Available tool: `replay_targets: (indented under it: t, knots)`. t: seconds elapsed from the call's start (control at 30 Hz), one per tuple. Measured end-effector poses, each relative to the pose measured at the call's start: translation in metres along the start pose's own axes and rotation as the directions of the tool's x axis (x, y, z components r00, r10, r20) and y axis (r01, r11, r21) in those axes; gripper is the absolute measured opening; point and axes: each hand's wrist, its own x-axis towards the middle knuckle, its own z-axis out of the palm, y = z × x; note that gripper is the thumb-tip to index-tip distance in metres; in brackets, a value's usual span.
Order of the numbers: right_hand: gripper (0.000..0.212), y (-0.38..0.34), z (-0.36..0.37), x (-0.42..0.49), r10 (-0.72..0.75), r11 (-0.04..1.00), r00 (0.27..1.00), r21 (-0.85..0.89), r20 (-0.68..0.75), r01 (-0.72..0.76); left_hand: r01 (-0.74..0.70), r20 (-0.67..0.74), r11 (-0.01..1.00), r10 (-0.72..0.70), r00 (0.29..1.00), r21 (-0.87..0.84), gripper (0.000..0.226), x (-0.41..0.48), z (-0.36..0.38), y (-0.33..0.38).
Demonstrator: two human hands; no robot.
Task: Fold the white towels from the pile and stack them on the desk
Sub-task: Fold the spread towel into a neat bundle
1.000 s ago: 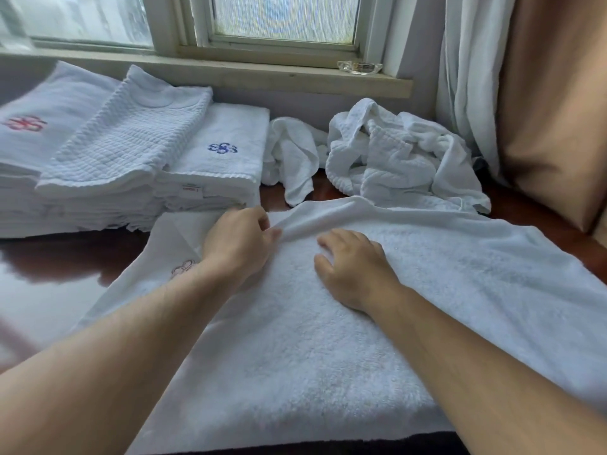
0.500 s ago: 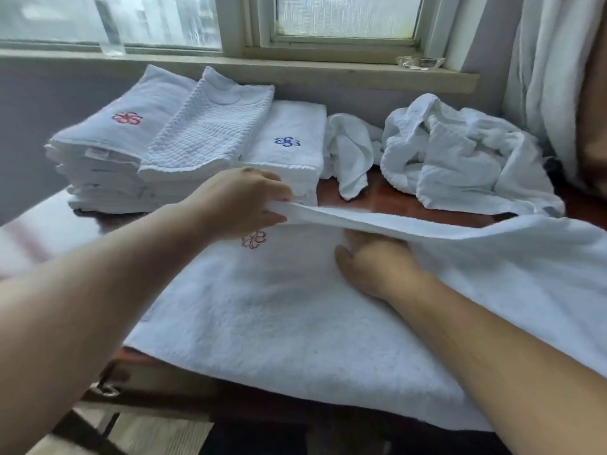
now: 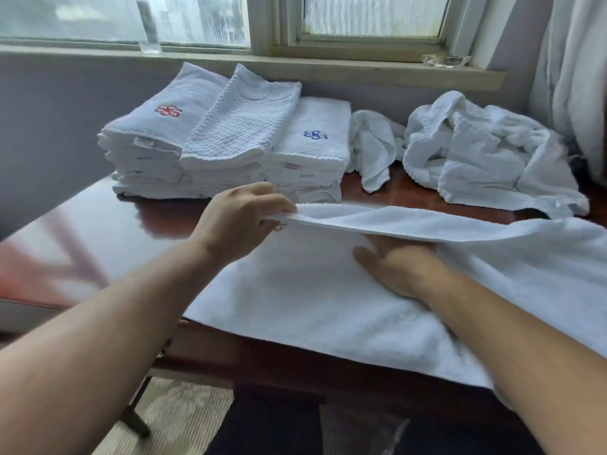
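A large white towel (image 3: 315,300) lies spread over the front of the dark wooden desk (image 3: 98,224). My left hand (image 3: 239,221) pinches the towel's upper layer at its left edge and holds it lifted off the lower layer. My right hand (image 3: 394,264) lies flat on the lower layer, fingers straight, partly under the raised flap. Behind my left hand stand stacks of folded white towels (image 3: 230,142), some with red or blue embroidery. A loose pile of unfolded white towels (image 3: 483,152) sits at the back right.
A single crumpled towel (image 3: 372,149) lies between the stacks and the pile. The window sill (image 3: 361,68) runs behind, with a glass (image 3: 149,31) at the left and a clear dish (image 3: 445,60) at the right. A curtain (image 3: 571,77) hangs at the far right.
My left hand has lifted the towel's upper layer off the desk and drawn it left. My right hand has slid under the flap. The view has shifted left.
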Motion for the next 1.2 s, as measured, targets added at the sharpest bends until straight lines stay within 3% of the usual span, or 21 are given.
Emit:
replay_targets:
  t: [0.07, 0.2, 0.3, 0.37, 0.43, 0.5, 0.6, 0.7, 0.8, 0.87, 0.93, 1.03, 1.1, 1.2]
  knots:
    - [0.066, 0.002, -0.005, -0.002, -0.095, 0.995, 0.995, 0.005, 0.012, 0.095, -0.005, 0.023, 1.0, 0.004, 1.0, 0.016, 0.021, -0.004, -0.002, -0.009]
    - [0.078, 0.0, -0.007, -0.016, -0.281, 0.951, 0.946, -0.084, 0.163, 0.297, -0.05, 0.114, 0.998, 0.045, 0.992, 0.04, 0.024, -0.013, -0.008, -0.026]
    - [0.071, 0.0, -0.007, -0.021, -0.341, 0.929, 0.922, -0.084, 0.185, 0.36, -0.104, 0.172, 0.993, 0.093, 0.981, 0.053, 0.023, -0.016, -0.01, -0.037]
    - [0.073, -0.004, -0.005, -0.022, -0.311, 0.939, 0.933, -0.094, 0.184, 0.331, -0.019, 0.28, 0.999, 0.006, 0.96, 0.044, 0.031, -0.017, -0.009, -0.042]
    - [0.081, -0.009, -0.003, -0.023, -0.22, 0.965, 0.962, -0.111, 0.159, 0.239, 0.161, 0.4, 0.985, -0.173, 0.9, 0.063, 0.044, -0.019, -0.003, -0.038]
    - [0.085, -0.014, 0.001, -0.023, -0.141, 0.982, 0.986, -0.11, 0.085, 0.15, 0.262, 0.415, 0.955, -0.297, 0.86, 0.139, 0.066, -0.024, 0.008, -0.031]
    - [0.073, -0.014, 0.004, -0.019, 0.021, 0.999, 1.0, -0.047, 0.004, -0.021, 0.393, 0.441, 0.898, -0.44, 0.782, 0.198, 0.095, -0.033, 0.02, -0.022]
    - [0.063, -0.013, 0.004, -0.014, 0.153, 0.988, 0.988, 0.0, -0.018, -0.153, 0.462, 0.476, 0.839, -0.544, 0.691, 0.288, 0.102, -0.039, 0.021, -0.024]
    - [0.064, -0.011, 0.003, -0.013, 0.084, 0.996, 0.996, -0.011, -0.032, -0.085, 0.44, 0.478, 0.801, -0.597, 0.645, 0.406, 0.093, -0.035, 0.018, -0.024]
    - [0.069, -0.009, 0.001, -0.014, 0.005, 1.0, 1.0, -0.019, -0.013, -0.005, 0.422, 0.413, 0.809, -0.577, 0.704, 0.409, 0.082, -0.033, 0.02, -0.019]
    - [0.065, -0.009, -0.004, -0.017, -0.053, 0.999, 0.999, 0.011, 0.005, 0.053, 0.317, 0.352, 0.877, -0.443, 0.825, 0.36, 0.078, -0.029, 0.02, -0.009]
    - [0.028, -0.005, -0.018, -0.025, -0.158, 0.982, 0.976, 0.077, -0.152, 0.171, 0.145, 0.353, 0.947, -0.244, 0.903, 0.285, 0.073, -0.013, 0.024, 0.018]
    - [0.027, 0.01, -0.028, -0.035, -0.062, 0.991, 0.945, 0.096, -0.322, 0.097, 0.117, 0.397, 0.968, -0.2, 0.896, 0.222, 0.069, 0.002, 0.034, 0.038]
    - [0.024, 0.059, -0.044, -0.051, 0.238, 0.971, 0.821, 0.132, -0.518, -0.199, 0.077, 0.461, 0.991, -0.118, 0.879, 0.106, 0.061, 0.023, 0.058, 0.071]
